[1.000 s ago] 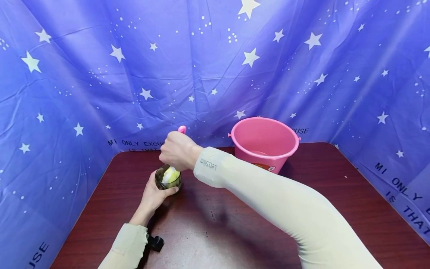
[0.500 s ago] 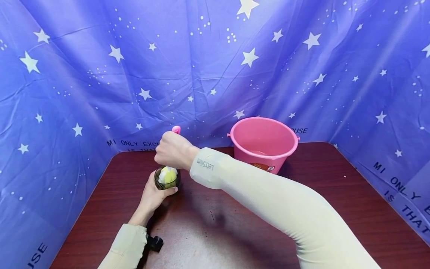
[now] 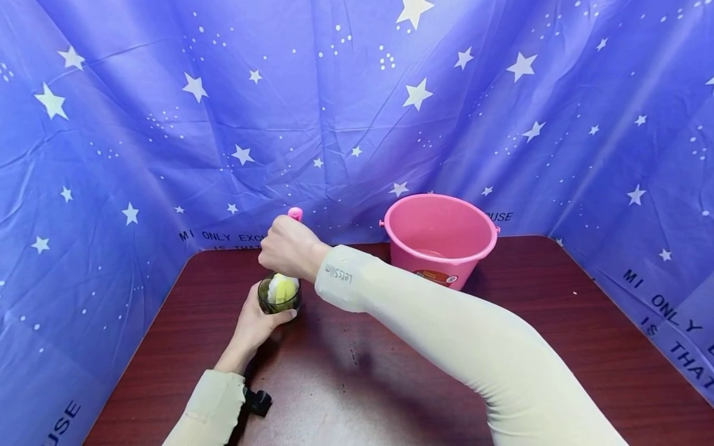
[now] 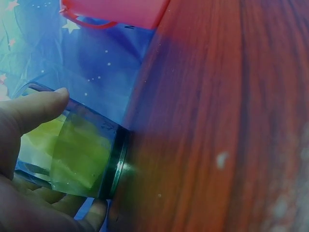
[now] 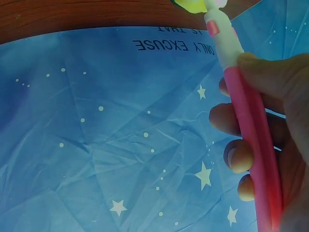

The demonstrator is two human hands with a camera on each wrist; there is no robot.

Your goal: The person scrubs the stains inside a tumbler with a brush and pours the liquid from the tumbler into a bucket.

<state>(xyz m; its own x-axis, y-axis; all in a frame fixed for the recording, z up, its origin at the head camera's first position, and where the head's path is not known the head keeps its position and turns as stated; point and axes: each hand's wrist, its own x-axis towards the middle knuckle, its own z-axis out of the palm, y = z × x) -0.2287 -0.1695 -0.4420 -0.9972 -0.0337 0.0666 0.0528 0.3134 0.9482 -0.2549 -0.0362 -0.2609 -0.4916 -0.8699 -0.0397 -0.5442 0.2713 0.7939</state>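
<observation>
**Sponge brush (image 5: 248, 125) held in glass (image 4: 87, 154)**

A starry curtain (image 3: 312, 74) is hung behind the dark red table (image 3: 357, 396), where a pink bucket (image 3: 435, 217) is set, its lower front hidden by the right sleeve (image 3: 446, 328). Upright on the table, the glass is clasped by the left hand (image 3: 253, 325), fingers wrapped round. The brush's pink handle (image 3: 295, 214) is gripped by the right hand (image 3: 292, 248), its neck masked from above; the yellow-and-white head (image 3: 284, 288) is partly dimmed by tinted glass.

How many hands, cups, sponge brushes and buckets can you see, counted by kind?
Hands: 2, the left hand and the right hand
Cups: 1, the dark see-through cup
Sponge brushes: 1, the pink-handled sponge brush
Buckets: 1, the pink bucket
Total: 5
</observation>
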